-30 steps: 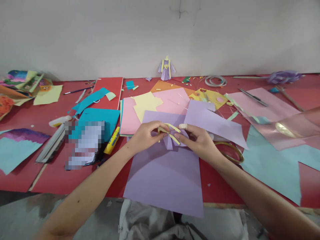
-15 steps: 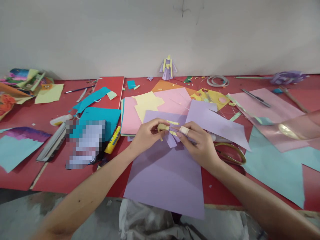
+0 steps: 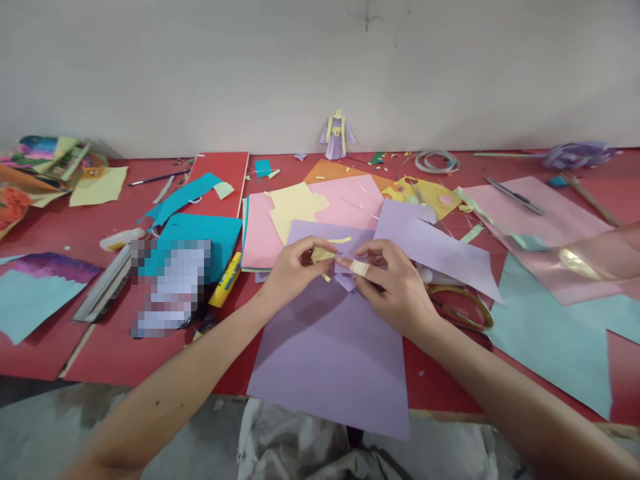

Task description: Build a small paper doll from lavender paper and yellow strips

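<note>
Between my hands is a small paper doll [image 3: 345, 281] in yellow and purple, like the one standing behind. My left hand [image 3: 296, 268] pinches its yellow end between thumb and fingertips. My right hand [image 3: 395, 283], with white tape round one finger, has its fingertips closed at the doll's purple part, which they partly hide. Below both hands lies a large purple paper sheet [image 3: 330, 360], overhanging the table's front edge. The finished-looking paper doll [image 3: 336, 137] stands against the wall.
Scissors [image 3: 483, 313] with yellowish handles lie right of my right hand, partly under purple paper [image 3: 440, 243]. A yellow glue stick [image 3: 227, 279] and a grey cutter-like tool [image 3: 106, 283] lie left. Pink sheets [image 3: 350, 193], teal paper [image 3: 225, 233] and a clear tubing coil [image 3: 437, 162] lie around.
My right hand's fingers have shifted slightly and bent more at the doll's purple part. The doll has turned a little; my left hand keeps its pinch.
</note>
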`<action>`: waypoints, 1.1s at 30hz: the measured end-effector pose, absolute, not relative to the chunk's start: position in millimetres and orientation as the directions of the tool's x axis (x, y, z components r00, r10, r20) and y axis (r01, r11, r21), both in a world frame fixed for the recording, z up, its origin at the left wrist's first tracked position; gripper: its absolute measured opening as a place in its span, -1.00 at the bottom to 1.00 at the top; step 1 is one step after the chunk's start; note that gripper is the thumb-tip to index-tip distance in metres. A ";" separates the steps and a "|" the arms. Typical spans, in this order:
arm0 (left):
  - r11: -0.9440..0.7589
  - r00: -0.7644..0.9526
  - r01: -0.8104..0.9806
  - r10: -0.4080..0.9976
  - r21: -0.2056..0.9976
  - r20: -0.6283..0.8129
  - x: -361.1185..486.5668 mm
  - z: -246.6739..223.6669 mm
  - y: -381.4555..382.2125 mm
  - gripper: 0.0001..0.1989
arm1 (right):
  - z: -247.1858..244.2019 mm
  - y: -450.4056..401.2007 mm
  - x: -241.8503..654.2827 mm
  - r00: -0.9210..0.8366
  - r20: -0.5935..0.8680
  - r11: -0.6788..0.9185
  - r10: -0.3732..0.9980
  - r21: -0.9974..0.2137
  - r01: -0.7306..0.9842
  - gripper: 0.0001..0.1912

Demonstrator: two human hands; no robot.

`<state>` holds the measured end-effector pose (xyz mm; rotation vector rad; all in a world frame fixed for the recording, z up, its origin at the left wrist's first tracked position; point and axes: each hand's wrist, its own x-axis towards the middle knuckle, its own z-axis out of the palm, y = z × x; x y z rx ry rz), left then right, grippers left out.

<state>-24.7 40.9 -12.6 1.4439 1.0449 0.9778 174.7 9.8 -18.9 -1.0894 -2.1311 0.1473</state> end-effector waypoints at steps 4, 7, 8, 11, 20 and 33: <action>-0.039 0.259 0.058 0.965 0.998 0.023 -21.9 -13.7 37.7 -0.85 | -21.5 11.2 174.8 -0.383 0.547 0.630 0.744 -0.384 0.675 -0.66; -0.022 0.256 0.030 0.967 0.999 0.014 -20.1 -15.6 34.8 -0.83 | -23.8 12.1 174.8 -0.377 0.551 0.619 0.744 -0.357 0.700 -0.66; -0.025 0.250 0.031 0.968 0.999 0.016 -19.6 -16.1 34.2 -0.83 | -24.3 12.2 174.8 -0.375 0.546 0.613 0.749 -0.355 0.706 -0.67; -0.040 0.241 0.024 0.970 0.999 0.033 -18.8 -17.3 33.5 -0.84 | -24.7 11.8 174.2 -0.370 0.520 0.590 0.770 -0.361 0.722 -0.69; -0.017 0.270 -0.001 0.963 1.000 0.017 -19.0 -17.6 33.5 -0.92 | -20.2 10.0 172.8 -0.340 0.460 0.551 0.820 -0.475 0.686 -0.77; -0.050 0.264 0.097 0.964 0.994 0.023 -20.8 -14.8 33.3 -0.89 | -19.9 9.7 172.2 -0.302 0.439 0.520 0.846 -0.555 0.649 -0.80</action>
